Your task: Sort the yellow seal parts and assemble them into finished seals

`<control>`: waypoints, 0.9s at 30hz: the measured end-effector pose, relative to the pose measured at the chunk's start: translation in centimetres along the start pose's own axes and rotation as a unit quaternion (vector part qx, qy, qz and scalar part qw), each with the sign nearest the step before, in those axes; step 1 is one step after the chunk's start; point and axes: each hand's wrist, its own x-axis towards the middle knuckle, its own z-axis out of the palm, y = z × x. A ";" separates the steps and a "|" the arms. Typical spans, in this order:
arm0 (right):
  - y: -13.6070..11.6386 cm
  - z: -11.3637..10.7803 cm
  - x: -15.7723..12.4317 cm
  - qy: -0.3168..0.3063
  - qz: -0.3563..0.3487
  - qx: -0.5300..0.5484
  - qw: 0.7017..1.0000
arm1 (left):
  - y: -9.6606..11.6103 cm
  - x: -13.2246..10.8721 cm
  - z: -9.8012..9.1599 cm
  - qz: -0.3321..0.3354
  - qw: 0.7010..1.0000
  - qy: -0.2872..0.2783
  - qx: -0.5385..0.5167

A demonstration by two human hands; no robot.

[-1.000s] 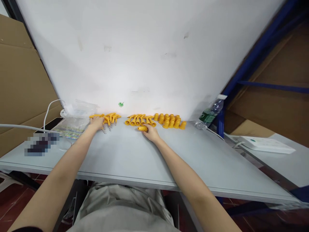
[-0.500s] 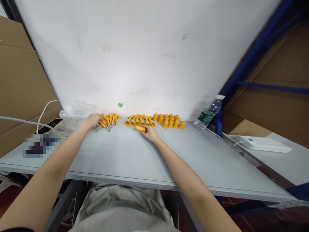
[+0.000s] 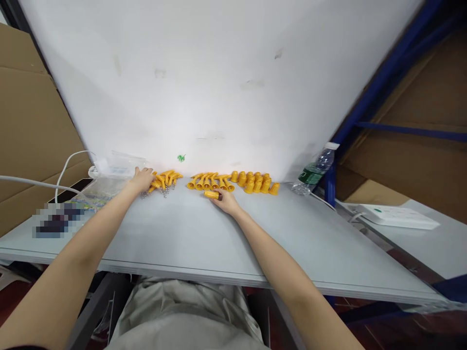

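A pale grey table (image 3: 182, 228) meets a scuffed white panel (image 3: 219, 73) at its back, where a row of flared yellow pieces (image 3: 206, 186) lies. Just in front of the row, the person's right hand (image 3: 228, 201) is closed around a yellow cylinder (image 3: 211, 194). Left of the row, the left hand (image 3: 141, 180) is at a pile of yellow pieces with metal spirals (image 3: 168, 177); its grip cannot be told. Right of the row stand yellow cups (image 3: 257, 186), then a tilted plastic bottle (image 3: 316, 171). Well left of the row is brown cardboard (image 3: 32, 121); well right, a blue frame (image 3: 386, 68).
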 end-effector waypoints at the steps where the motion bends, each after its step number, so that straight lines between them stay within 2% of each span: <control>1: 0.0 0.0 0.0 0.001 0.000 0.000 1.000 | 0.1 0.1 -0.6 -0.019 1.000 -0.002 0.001; 6: 0.0 0.0 0.0 0.002 0.000 0.005 1.000 | 0.6 0.5 -4.7 -0.105 0.994 -0.007 -0.034; 9: -0.1 0.0 0.0 -0.003 0.005 0.014 1.000 | 1.6 0.0 -5.8 -0.125 0.987 0.018 -0.099; 11: -0.2 -0.1 0.1 -0.005 0.010 0.022 1.000 | 2.9 -0.5 -5.6 -0.113 0.981 0.042 -0.151; 14: -0.3 0.0 0.2 0.000 0.004 0.039 0.999 | 5.6 -1.4 -4.1 -0.090 0.967 0.071 -0.227; 16: -0.3 0.1 0.2 0.006 -0.009 0.054 0.999 | 7.5 -1.9 -2.9 -0.064 0.961 0.078 -0.258; 19: -0.5 0.2 0.3 0.020 -0.030 0.077 0.996 | 9.7 -2.2 -1.7 -0.066 0.956 0.074 -0.275; 22: -0.6 0.2 0.3 0.030 -0.047 0.096 0.994 | 10.8 -2.2 -1.4 -0.081 0.951 0.069 -0.290; 27: 0.0 0.3 0.5 0.039 -0.066 0.101 0.992 | 10.7 -2.3 -1.2 -0.095 0.940 0.091 -0.315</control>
